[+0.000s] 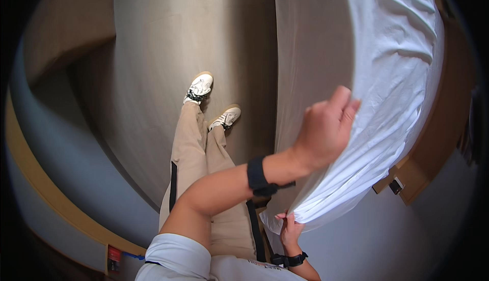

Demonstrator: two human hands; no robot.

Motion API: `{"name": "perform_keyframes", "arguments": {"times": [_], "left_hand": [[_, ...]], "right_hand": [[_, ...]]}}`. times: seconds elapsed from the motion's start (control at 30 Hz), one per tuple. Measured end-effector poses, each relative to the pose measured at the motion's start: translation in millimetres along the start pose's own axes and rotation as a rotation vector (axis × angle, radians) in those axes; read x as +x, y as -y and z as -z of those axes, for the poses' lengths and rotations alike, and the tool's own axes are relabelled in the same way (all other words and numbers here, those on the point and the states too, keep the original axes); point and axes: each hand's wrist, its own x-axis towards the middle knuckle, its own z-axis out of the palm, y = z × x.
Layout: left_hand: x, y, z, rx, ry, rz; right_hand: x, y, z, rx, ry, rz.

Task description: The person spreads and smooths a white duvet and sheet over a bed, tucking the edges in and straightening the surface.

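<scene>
A white sheet (389,90) covers the top of a bed along the right side, wrinkled and folded towards the far end. My left hand (326,128) reaches across my body and is closed at the sheet's near edge, thumb and forefinger pinching it. Lower down, my right hand (292,227) grips the sheet at the bed's near corner, where the cloth draws into tight folds. Below the sheet's edge shows the pale side of the bed (313,52). Each wrist wears a black strap. My fingertips under the cloth are hidden.
My shoes (200,86) stand on a wood-look floor (172,33) beside the bed. A brown piece of furniture (72,21) juts in at upper left. A wooden ledge (410,181) with a small dark object (396,185) lies beyond the bed. Grey wall (366,239) borders the lower right.
</scene>
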Motion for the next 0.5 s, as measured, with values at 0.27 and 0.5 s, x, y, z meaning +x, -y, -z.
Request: {"name": "perform_keyframes", "arguments": {"times": [0.27, 0.5], "left_hand": [[-3, -16, 8, -0.305, -0.267, 0.114], [40, 126, 27, 0.151, -0.208, 0.121]], "right_hand": [[-57, 47, -2, 0.009, -0.015, 0.033], [49, -21, -56, -0.047, 0.127, -0.069]]}}
